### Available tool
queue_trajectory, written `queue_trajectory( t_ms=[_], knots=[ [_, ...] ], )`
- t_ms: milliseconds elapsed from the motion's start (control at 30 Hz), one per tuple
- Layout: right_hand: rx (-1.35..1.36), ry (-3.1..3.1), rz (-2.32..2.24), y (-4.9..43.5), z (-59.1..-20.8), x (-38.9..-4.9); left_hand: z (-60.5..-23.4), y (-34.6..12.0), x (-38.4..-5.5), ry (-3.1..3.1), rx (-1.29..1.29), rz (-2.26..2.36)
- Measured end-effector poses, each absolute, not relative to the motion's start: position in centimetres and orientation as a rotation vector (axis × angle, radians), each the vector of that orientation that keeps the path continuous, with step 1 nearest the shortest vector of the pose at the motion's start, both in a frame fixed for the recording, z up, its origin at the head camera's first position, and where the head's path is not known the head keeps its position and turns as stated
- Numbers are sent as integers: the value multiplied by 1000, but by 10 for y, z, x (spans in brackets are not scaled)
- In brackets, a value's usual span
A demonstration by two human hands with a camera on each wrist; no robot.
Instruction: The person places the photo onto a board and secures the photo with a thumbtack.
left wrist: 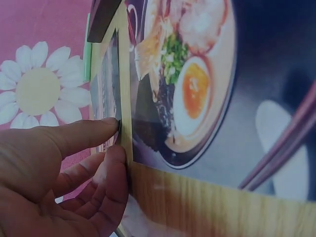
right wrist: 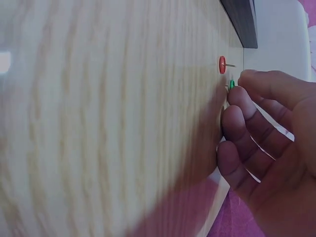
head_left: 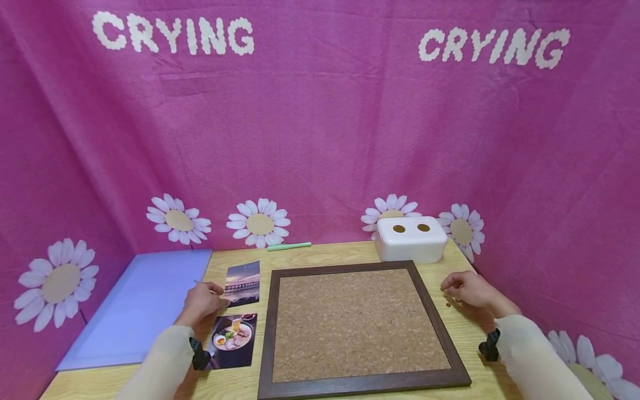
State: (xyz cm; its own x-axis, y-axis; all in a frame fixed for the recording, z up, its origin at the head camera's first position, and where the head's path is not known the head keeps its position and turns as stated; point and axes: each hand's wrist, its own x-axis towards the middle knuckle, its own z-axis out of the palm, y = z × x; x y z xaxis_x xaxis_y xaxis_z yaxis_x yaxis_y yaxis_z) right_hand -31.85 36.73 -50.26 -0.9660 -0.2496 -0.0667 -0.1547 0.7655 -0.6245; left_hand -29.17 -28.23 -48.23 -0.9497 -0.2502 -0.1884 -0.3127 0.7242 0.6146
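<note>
My left hand (head_left: 202, 300) pinches the lower left corner of a photo of a pier at sunset (head_left: 243, 284). In the left wrist view, the thumb (left wrist: 98, 131) lies over the photo's edge. Below it on the table lies a photo of a ramen bowl (head_left: 234, 341). On the right side of the table, my right hand (head_left: 470, 289) has thumb and forefinger around a green thumbtack (right wrist: 231, 84), its other fingers loosely bent against the tabletop. A red thumbtack (right wrist: 222, 64) lies beside the fingertips with its pin pointing sideways.
A cork board (head_left: 360, 328) with a dark brown frame lies between the hands. A white box (head_left: 412, 244) with two round holes stands behind it at the right. A green pen (head_left: 289, 246) lies at the back edge, and a pale blue panel (head_left: 135, 305) at the left.
</note>
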Motion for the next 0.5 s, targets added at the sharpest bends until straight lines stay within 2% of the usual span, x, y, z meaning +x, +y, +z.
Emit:
queue_trajectory(
  t_ms=[500],
  knots=[
    [-245, 2890, -906, 367, -505, -322, -485, -290, -294, 2638, -400, 1308]
  ],
)
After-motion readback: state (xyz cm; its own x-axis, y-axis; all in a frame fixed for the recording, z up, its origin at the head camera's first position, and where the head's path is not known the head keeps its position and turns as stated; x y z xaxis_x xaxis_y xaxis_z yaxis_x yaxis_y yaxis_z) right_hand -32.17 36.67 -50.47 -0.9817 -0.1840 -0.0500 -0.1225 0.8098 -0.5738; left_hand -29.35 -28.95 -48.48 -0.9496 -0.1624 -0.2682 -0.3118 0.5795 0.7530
